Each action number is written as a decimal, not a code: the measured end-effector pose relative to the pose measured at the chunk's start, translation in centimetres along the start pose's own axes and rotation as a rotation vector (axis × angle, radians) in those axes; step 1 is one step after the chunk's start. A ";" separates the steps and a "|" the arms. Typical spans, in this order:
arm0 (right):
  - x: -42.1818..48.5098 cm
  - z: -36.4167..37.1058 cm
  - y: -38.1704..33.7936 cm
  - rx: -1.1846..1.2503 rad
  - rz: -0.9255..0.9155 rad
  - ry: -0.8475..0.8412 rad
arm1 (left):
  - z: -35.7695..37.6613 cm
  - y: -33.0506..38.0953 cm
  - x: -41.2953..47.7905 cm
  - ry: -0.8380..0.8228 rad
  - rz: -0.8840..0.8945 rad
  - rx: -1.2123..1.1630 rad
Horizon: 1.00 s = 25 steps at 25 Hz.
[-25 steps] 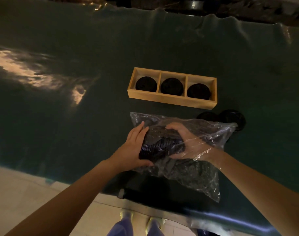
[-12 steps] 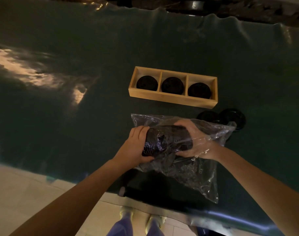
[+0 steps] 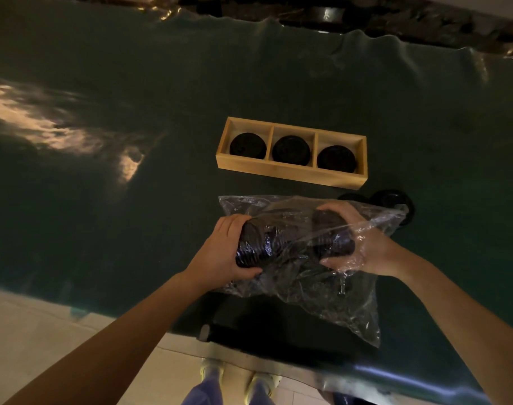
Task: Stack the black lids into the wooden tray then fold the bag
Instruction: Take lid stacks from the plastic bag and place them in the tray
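A clear plastic bag [image 3: 331, 299] lies on the dark green table near its front edge, with black lids inside. My left hand [image 3: 220, 252] grips the left end of a row of black lids [image 3: 278, 244] from outside the bag. My right hand [image 3: 357, 247] is inside the bag and holds the right end of that row. Beyond the bag stands a wooden tray [image 3: 290, 171] with three compartments, a stack of black lids [image 3: 290, 149] in each.
Two loose black lids [image 3: 392, 200] lie on the table right of the bag, just below the tray's right end. The table's front edge runs under the bag; floor tiles and my feet show below it. The green cover ripples along the far edge.
The row of lids has been pulled longer between my hands: my right hand moved to the right inside the bag while my left hand stayed on the left end.
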State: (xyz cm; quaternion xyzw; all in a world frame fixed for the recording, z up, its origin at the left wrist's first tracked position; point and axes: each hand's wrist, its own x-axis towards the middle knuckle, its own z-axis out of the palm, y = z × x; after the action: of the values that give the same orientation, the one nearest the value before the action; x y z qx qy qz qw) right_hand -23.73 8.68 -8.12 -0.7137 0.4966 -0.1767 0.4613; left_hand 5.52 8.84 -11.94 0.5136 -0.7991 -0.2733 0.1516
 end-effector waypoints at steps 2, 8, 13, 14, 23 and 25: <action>-1.0 -0.5 -0.3 0.024 0.037 -0.002 | -0.1 0.0 0.1 0.004 0.007 -0.026; -5.1 -3.4 -1.7 0.249 0.089 0.026 | -0.5 -0.9 0.5 -0.029 -0.080 -0.190; -7.0 -7.4 -0.6 0.645 0.037 0.342 | -0.7 -1.5 0.5 -0.003 -0.112 -0.223; -6.8 -8.8 -0.2 0.703 0.032 0.409 | -0.9 -1.7 0.4 0.012 -0.108 -0.228; 8.9 -13.0 1.6 -0.305 0.305 0.411 | -2.0 -2.3 -1.6 0.059 -0.144 -0.287; 12.5 -12.2 1.9 -0.515 0.365 0.282 | -2.1 -1.9 -1.6 0.074 -0.144 -0.306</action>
State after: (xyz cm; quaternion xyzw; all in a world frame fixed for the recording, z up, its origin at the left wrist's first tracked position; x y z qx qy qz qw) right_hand -27.87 -8.28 -6.09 -0.6745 0.7034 -0.0570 0.2170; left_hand 8.72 9.05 -11.27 0.5502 -0.7031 -0.3829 0.2373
